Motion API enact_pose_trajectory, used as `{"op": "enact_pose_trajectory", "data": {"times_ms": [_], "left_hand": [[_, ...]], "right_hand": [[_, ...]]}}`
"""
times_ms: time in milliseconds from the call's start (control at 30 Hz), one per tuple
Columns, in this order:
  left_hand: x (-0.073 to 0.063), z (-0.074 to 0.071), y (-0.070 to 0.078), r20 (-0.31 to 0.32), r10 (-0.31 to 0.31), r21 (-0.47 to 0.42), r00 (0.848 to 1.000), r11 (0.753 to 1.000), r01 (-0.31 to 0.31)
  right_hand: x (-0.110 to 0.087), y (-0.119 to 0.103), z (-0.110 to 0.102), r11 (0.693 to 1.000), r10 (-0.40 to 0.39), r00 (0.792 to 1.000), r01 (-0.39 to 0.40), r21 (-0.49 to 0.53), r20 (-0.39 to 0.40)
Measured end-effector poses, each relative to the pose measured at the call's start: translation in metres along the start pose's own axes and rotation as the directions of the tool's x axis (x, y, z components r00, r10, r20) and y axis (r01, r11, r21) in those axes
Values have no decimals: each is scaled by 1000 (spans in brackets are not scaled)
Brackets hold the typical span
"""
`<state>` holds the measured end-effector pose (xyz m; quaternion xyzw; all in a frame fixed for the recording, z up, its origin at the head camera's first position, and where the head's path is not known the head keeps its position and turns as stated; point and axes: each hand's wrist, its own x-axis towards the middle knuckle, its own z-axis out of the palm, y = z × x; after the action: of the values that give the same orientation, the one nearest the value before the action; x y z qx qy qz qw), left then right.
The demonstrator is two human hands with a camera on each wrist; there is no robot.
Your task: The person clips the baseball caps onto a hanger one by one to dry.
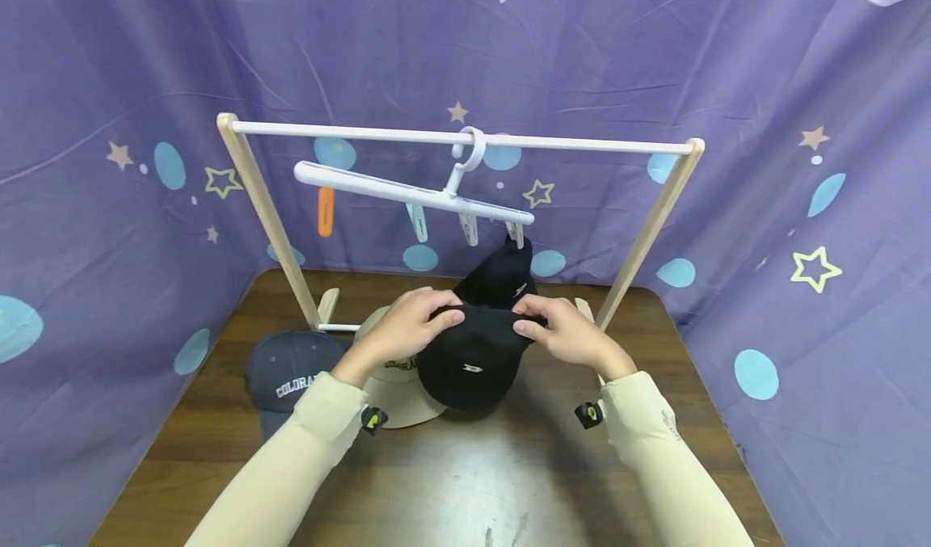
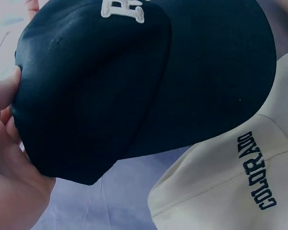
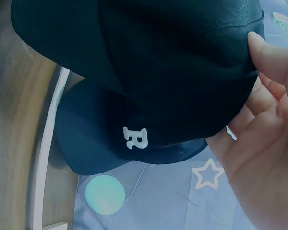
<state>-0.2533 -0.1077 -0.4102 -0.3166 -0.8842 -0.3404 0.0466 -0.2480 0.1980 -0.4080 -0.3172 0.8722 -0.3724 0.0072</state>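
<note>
Both hands hold up a black baseball cap (image 1: 473, 361) with a small white letter on its front, its brim toward me. My left hand (image 1: 418, 321) pinches the cap's left side between thumb and fingers; the left wrist view shows the thumb on the cloth of the black cap (image 2: 86, 96). Opposite it, my right hand (image 1: 567, 333) pinches the right side, thumb on the near face. Right behind, a second black cap (image 1: 498, 276) hangs from a grey clip (image 1: 515, 234); its white R shows in the right wrist view. Below the left hand lies a beige cap (image 1: 396, 397) lettered COLORADO, partly covered.
A white hanger (image 1: 414, 195) hooks over the rack's white bar (image 1: 582, 142), tilted down to the right. Along it hang an orange clip (image 1: 326, 212), a mint clip (image 1: 418, 222) and another grey clip (image 1: 469, 229). A dark grey cap (image 1: 291, 369) lies left on the wooden table (image 1: 465, 482).
</note>
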Motion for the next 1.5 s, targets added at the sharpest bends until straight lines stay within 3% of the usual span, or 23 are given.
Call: {"op": "enact_pose_trajectory", "data": {"times_ms": [333,567,933,1167,1500], "left_hand": [[10,-5,4,-101,-3,44,995,999,7],[14,-10,2,-147,-33,27,989,999,38],[20,-17,6,-179,-38,38,983,998,46],[26,-20,10,-172,-36,10,984,999,38],[33,-26,11,-196,-89,-13,977,996,88]], "right_hand": [[16,-1,-9,999,13,1000,-13,-35,-8],[29,-2,-11,999,-39,999,39,-23,-23],[41,-15,-12,996,-64,995,59,-59,-75],[49,-24,-14,998,-33,994,27,-64,-102],[60,-27,-21,996,-25,995,16,-92,-96]]}}
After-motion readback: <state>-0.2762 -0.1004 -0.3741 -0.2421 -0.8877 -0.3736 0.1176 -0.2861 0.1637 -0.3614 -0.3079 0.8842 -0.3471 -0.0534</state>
